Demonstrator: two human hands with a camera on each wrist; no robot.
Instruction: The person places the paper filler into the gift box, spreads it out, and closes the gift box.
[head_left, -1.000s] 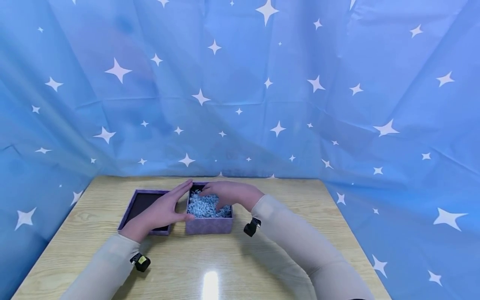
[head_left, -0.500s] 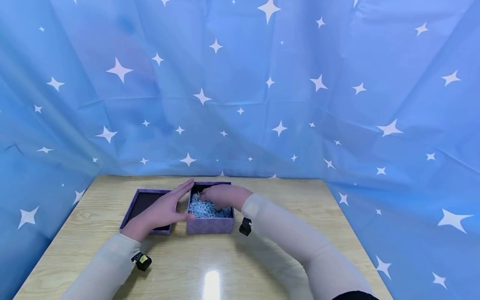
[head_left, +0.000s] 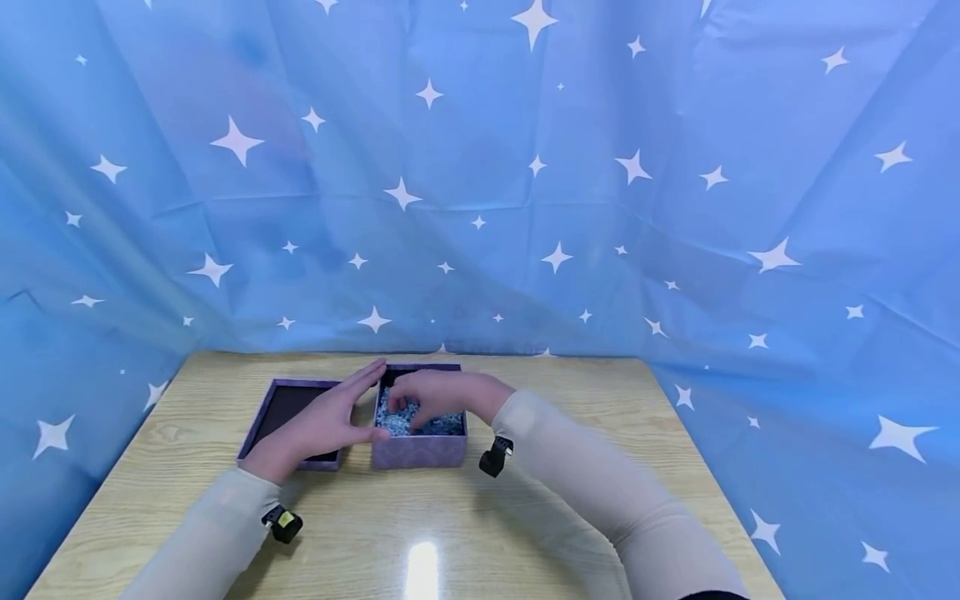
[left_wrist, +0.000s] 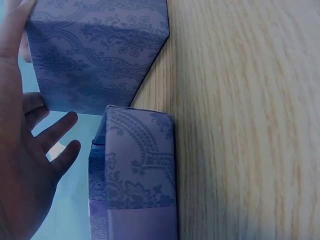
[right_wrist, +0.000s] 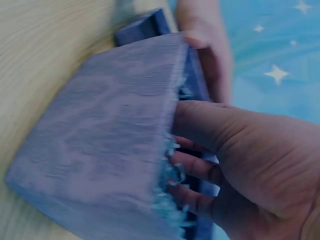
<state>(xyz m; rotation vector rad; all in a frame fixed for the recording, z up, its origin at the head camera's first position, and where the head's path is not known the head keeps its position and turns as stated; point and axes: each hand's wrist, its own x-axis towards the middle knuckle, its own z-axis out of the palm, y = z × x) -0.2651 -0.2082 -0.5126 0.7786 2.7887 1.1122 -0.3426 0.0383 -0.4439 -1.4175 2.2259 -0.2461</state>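
A purple patterned box [head_left: 418, 452] stands on the table, filled with pale blue shredded paper [head_left: 397, 422]. Along its left side my left hand [head_left: 324, 423] rests with fairly straight fingers, fingertips at the back corner and thumb at the front one. In the left wrist view, the left hand [left_wrist: 25, 145] touches the box [left_wrist: 95, 55]. My right hand [head_left: 442, 394] reaches over the right side into the box, thumb and fingers apart. Seen from the right wrist, the right hand [right_wrist: 260, 165] has slightly bent fingers among the shreds [right_wrist: 170, 210]; its fingertips are partly hidden by the box wall.
Left of the box, partly beneath my left forearm, lies a shallow lid [head_left: 288, 408], dark inside with a purple rim. The wooden table [head_left: 360, 525] ends at a blue curtain [head_left: 480, 283] with white stars behind and at the sides.
My right hand has shifted left inside the box, its fingers now lower among the shreds and clearly apart from the thumb. The left hand, box and lid have stayed in place.
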